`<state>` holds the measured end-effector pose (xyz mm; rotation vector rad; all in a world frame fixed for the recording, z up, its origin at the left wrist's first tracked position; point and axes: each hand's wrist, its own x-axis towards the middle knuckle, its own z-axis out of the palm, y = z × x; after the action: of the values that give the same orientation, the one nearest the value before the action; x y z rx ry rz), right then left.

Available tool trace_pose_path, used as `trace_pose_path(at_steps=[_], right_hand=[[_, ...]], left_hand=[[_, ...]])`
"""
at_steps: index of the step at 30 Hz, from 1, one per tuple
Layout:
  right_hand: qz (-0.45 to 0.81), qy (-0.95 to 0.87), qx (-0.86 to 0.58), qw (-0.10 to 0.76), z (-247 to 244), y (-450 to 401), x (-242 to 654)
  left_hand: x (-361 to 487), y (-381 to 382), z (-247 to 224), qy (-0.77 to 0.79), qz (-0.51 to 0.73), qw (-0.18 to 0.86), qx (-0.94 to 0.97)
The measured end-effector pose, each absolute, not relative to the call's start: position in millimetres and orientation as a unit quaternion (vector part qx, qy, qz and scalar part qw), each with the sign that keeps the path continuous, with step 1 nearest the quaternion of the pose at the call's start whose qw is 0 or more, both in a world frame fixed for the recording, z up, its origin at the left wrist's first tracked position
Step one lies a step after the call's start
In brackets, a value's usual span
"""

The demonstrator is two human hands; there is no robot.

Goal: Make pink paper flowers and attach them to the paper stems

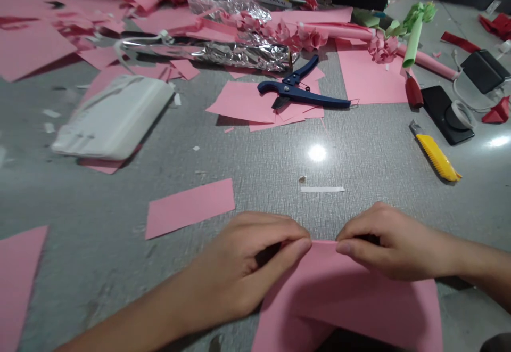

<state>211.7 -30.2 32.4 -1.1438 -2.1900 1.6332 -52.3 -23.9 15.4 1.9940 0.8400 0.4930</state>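
A large pink paper sheet (359, 299) lies at the bottom of the view, its far edge slightly rolled or folded. My left hand (259, 261) pinches that edge between thumb and fingers. A short way to the right, my right hand (387, 243) pinches the same edge in the same manner. Between the two sets of fingertips a short stretch of the edge shows. Just beyond the hands lies a thin white strip (322, 189). A pink paper rectangle (191, 207) rests on the grey table (255, 160) beyond my left forearm.
Blue cutters (303, 93) lie on pink scraps. A yellow utility knife (437, 157), a black device (447, 115) and a red-handled tool (414, 92) are at right. A white box-like device (114, 117) sits at left. Foil (247, 54) and pink paper flowers (279, 27) line the back.
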Motion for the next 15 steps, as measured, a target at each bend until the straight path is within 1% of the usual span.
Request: trace_pose_path(at_steps=[7,15], right_hand=[[0.499,-0.781,-0.360,0.102,23.9,-37.5,209.0],[0.488,-0.786,-0.360,0.119,25.5,-39.6,208.1]], left_hand=[[-40.3,-22.7,24.0,0.312,0.141,0.464,0.817],[-42.4,-30.8,14.6,0.326,0.177,0.471,0.800]])
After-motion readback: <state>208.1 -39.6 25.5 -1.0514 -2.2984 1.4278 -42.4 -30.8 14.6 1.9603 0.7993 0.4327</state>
